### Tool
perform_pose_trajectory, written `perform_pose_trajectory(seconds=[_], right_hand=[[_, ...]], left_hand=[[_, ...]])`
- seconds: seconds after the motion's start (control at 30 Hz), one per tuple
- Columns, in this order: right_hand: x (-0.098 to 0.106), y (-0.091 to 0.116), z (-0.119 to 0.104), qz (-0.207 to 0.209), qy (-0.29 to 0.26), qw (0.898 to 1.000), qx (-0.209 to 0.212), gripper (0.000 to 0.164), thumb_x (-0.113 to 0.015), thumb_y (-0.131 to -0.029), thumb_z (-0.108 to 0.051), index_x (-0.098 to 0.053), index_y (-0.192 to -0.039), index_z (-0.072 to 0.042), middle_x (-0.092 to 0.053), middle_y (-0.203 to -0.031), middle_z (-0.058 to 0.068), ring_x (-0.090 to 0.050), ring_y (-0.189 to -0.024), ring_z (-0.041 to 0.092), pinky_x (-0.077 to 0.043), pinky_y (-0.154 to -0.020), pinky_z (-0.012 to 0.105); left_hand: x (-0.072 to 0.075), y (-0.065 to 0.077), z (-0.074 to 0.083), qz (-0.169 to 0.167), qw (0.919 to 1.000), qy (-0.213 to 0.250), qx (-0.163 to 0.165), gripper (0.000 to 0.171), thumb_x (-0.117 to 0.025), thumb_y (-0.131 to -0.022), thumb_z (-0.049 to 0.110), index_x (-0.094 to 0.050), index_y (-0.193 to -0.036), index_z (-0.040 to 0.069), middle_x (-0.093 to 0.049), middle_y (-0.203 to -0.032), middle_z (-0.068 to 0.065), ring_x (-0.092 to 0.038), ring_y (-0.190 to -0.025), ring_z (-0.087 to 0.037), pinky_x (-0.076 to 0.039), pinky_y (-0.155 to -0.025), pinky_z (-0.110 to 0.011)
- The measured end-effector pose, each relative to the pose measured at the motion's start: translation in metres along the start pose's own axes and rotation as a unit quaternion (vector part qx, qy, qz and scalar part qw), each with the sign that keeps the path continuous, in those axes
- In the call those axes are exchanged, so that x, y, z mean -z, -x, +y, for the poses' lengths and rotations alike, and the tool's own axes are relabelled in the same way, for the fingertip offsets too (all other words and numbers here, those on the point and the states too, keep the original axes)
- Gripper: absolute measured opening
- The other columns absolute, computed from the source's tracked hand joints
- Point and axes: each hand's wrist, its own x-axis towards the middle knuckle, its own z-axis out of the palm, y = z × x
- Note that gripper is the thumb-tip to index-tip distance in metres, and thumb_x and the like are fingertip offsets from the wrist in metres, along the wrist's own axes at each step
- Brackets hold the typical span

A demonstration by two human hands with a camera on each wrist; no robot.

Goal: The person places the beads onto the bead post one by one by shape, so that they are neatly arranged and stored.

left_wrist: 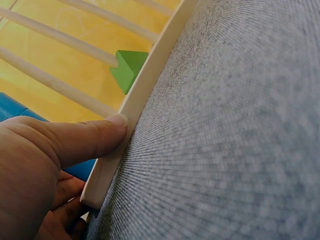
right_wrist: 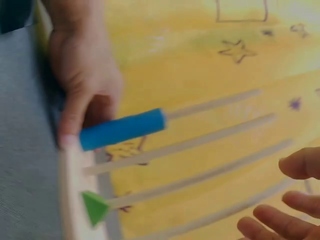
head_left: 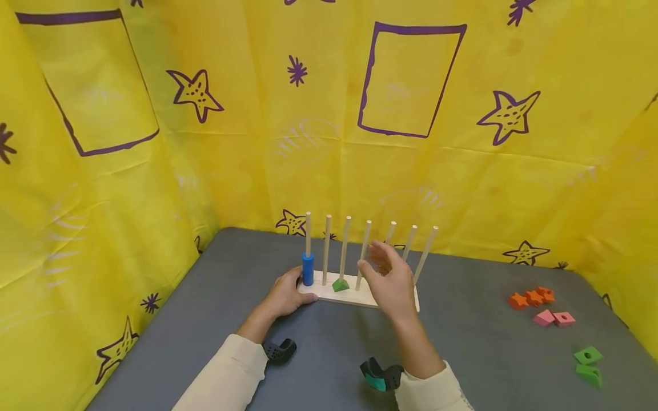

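A wooden peg board (head_left: 354,297) with several upright pegs stands on the grey table. My left hand (head_left: 283,294) grips its left end, thumb (left_wrist: 100,137) pressed on the front edge and the other fingers behind. Blue cylinder pieces (head_left: 307,269) sit stacked on the leftmost peg, right beside that hand. At the foot of the third peg lies a green triangular block (head_left: 340,285), threaded on. My right hand (head_left: 393,285) hovers by the pegs on the right half, holding nothing, its fingers loosely bent and apart; it hides part of the board and some pegs.
Over on the right of the table lie orange star blocks (head_left: 533,297), pink blocks (head_left: 564,318) and green blocks (head_left: 588,355) in small groups. A yellow patterned curtain (head_left: 257,171) closes off the back and sides. Each wrist carries a black strap (head_left: 280,351).
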Motion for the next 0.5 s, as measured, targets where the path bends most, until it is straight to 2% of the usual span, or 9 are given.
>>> perform_pose_trajectory(seconds=[0.1,0.33,0.5], right_hand=[[0.015,0.002,-0.013,0.005,-0.006,1.000,0.024,0.043,-0.072,-0.088,-0.010,-0.058,-0.129,-0.005,-0.063,-0.120,0.010,-0.061,-0.107,0.028,-0.047,-0.091,0.045],[0.050,0.012,-0.035,0.005,-0.041,0.999,0.032,0.038,-0.072,-0.088,-0.006,-0.060,-0.124,-0.005,-0.064,-0.118,0.005,-0.061,-0.105,0.022,-0.048,-0.089,0.025],[0.071,0.018,-0.043,0.028,-0.022,0.998,0.047,0.037,-0.070,-0.088,-0.003,-0.060,-0.124,-0.003,-0.065,-0.116,0.007,-0.061,-0.103,0.022,-0.048,-0.087,0.022]], left_hand=[[-0.001,-0.001,0.001,-0.001,1.0000,0.001,0.001,0.077,-0.084,-0.077,0.017,-0.045,-0.138,-0.007,-0.052,-0.133,-0.024,-0.048,-0.123,-0.039,-0.038,-0.100,-0.051],[-0.002,-0.001,0.001,-0.006,0.9999,0.002,0.008,0.078,-0.083,-0.077,0.017,-0.044,-0.139,-0.007,-0.051,-0.135,-0.024,-0.046,-0.125,-0.039,-0.036,-0.102,-0.051],[-0.002,-0.001,0.000,0.002,1.0000,0.004,0.002,0.076,-0.084,-0.077,0.016,-0.045,-0.139,-0.007,-0.052,-0.133,-0.024,-0.048,-0.123,-0.039,-0.037,-0.101,-0.051]])
